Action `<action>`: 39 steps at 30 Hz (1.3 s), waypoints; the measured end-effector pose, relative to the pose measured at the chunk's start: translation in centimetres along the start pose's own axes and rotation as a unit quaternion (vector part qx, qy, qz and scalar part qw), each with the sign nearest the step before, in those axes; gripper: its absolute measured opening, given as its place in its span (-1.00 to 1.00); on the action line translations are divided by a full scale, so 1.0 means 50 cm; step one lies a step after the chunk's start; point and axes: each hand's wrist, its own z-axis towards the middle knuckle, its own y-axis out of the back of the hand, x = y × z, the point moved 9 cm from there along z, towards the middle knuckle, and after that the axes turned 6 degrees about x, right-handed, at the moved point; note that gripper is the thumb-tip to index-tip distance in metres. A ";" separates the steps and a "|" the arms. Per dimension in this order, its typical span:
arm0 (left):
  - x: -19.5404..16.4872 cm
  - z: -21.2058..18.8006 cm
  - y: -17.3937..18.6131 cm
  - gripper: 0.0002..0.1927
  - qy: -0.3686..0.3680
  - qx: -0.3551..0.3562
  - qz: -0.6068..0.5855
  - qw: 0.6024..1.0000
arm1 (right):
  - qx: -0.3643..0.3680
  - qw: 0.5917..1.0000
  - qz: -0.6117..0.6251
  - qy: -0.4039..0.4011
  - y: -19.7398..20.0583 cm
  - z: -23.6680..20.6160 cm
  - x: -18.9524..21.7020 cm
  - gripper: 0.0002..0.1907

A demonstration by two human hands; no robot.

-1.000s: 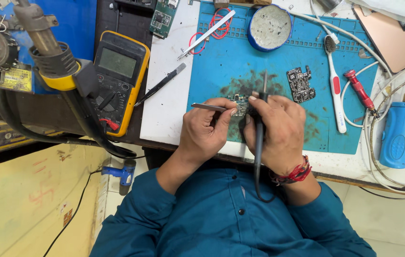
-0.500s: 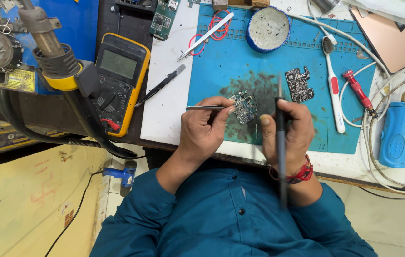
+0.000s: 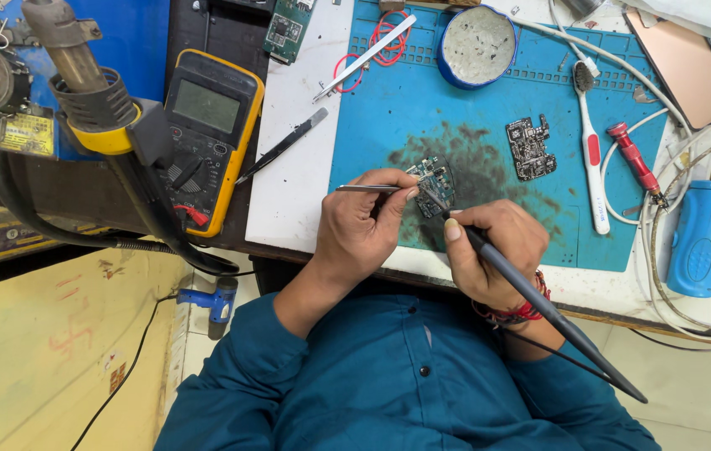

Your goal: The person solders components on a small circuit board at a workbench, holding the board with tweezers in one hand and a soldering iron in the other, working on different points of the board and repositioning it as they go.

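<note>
Blue mat (image 3: 389, 108), multimeter (image 3: 205, 125), toothbrush (image 3: 591, 159), spare board (image 3: 531, 148)

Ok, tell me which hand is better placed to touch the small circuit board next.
Right, probably. The right hand grips the soldering iron with its tip at the small circuit board. The left hand is occupied holding tweezers beside the board.

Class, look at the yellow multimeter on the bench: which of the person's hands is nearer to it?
Left. The left hand, holding tweezers, sits just right of the yellow multimeter in the picture. The right hand, gripping the soldering iron, lies farther off, beyond the left hand.
</note>
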 end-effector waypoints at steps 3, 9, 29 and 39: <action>-0.001 0.000 0.000 -0.91 -0.001 -0.001 0.001 1.000 | 0.003 1.000 0.001 0.006 -0.003 0.001 0.002 -0.89; 0.000 -0.002 0.000 -0.90 0.002 -0.004 0.000 1.000 | 0.010 1.000 -0.002 0.007 -0.006 0.003 0.004 -0.89; 0.003 -0.002 -0.001 -0.90 0.003 -0.002 -0.003 1.000 | 0.009 1.000 -0.005 0.004 -0.006 0.004 0.004 -0.90; 0.002 -0.002 -0.001 -0.91 0.001 -0.002 -0.002 1.000 | 0.013 1.000 -0.007 0.015 -0.006 0.005 0.006 -0.88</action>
